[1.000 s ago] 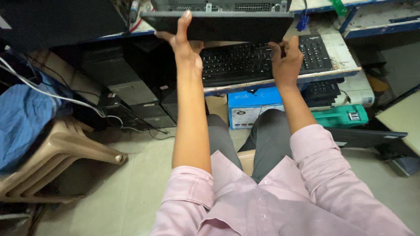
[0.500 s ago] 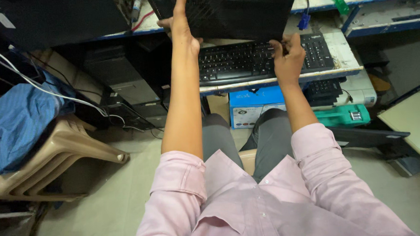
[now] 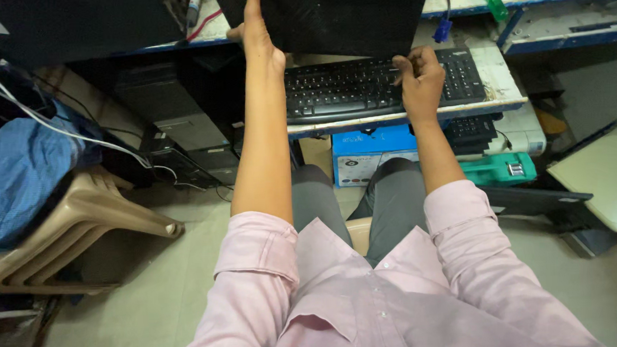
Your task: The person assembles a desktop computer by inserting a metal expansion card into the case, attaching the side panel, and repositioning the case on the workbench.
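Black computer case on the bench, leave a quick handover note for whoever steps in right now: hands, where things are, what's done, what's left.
Left hand: gripping the left side of the black computer case, arm stretched out.
Right hand: closed on the case's lower right corner, over the black keyboard.
The case is tipped up on the bench, above the keyboard tray; a blue-plug cable hangs at its right edge.
Done: case is gripped and raised on edge.
Left: it is not yet set down; both hands bear it, so take the weight before they let go.
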